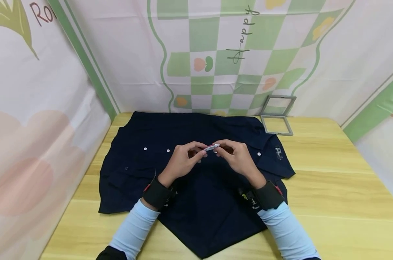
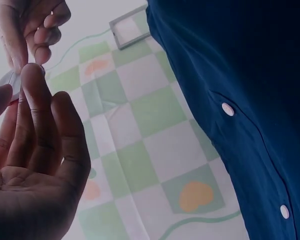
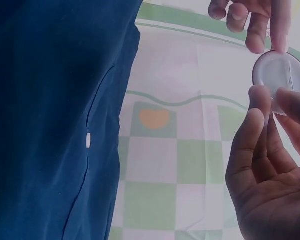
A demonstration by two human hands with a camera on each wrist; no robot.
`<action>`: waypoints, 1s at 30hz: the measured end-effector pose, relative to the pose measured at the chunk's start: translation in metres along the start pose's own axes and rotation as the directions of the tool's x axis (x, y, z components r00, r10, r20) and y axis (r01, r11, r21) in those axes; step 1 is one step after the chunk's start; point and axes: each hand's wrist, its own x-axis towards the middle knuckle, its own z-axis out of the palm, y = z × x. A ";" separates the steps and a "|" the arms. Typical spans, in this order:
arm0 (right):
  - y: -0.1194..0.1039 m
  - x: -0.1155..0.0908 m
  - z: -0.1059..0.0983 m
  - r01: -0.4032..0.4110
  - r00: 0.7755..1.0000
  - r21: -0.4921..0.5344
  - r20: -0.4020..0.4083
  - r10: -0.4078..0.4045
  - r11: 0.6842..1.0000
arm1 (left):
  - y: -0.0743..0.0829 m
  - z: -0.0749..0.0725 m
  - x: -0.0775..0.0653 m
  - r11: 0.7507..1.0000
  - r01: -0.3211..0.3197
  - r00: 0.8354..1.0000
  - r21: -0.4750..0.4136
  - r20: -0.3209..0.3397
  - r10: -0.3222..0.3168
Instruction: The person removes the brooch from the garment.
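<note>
Between my two hands is a small round pin badge (image 1: 211, 147), its pale back with a thin pin wire showing in the right wrist view (image 3: 275, 75). A red edge shows on its far side. With thumb and fingertips my left hand (image 1: 182, 159) pinches one end of the badge. My right hand (image 1: 238, 156) pinches the opposite end, beside the pin. Both hands are held over a dark navy shirt (image 1: 212, 202) with white buttons, spread across the table, its collar toward the right.
A grey hinged frame (image 1: 277, 124) with clear panes stands open at the back right, beside the shirt. The wooden table (image 1: 333, 187) extends to the right. Printed cloth (image 1: 134, 65) hangs behind and on both sides.
</note>
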 end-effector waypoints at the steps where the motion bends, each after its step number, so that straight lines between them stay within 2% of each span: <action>1: 0.000 0.000 0.000 -0.006 1.000 0.010 0.003 0.006 1.000 | 0.000 0.001 0.000 1.000 -0.004 1.000 0.007 -0.005 0.004; 9: 0.003 -0.001 0.001 -0.114 0.990 0.024 0.080 0.112 0.993 | -0.001 -0.003 -0.001 0.997 -0.013 0.997 0.079 -0.080 0.019; 13: 0.003 -0.001 -0.001 -0.215 0.972 0.072 0.117 0.205 0.974 | -0.002 -0.005 0.000 0.993 -0.012 0.993 0.116 -0.113 0.025; 16: 0.001 -0.001 -0.002 -0.338 0.933 0.163 0.183 0.309 0.927 | -0.002 -0.006 0.000 0.987 -0.013 0.991 0.158 -0.130 0.034; 20: -0.001 0.000 -0.002 -0.486 0.869 0.282 0.256 0.423 0.827 | -0.003 -0.006 0.001 0.976 -0.032 0.989 0.217 -0.135 0.063; 22: 0.000 0.001 -0.001 -0.525 0.849 0.334 0.271 0.454 0.783 | -0.003 -0.005 0.001 0.972 -0.045 0.988 0.231 -0.132 0.077; 26: 0.001 0.000 0.002 -0.560 0.828 0.400 0.291 0.479 0.726 | -0.004 -0.003 0.002 0.967 -0.064 0.988 0.248 -0.122 0.097; 30: 0.002 0.000 0.004 -0.578 0.816 0.425 0.315 0.485 0.696 | -0.004 -0.002 0.002 0.961 -0.078 0.988 0.265 -0.107 0.109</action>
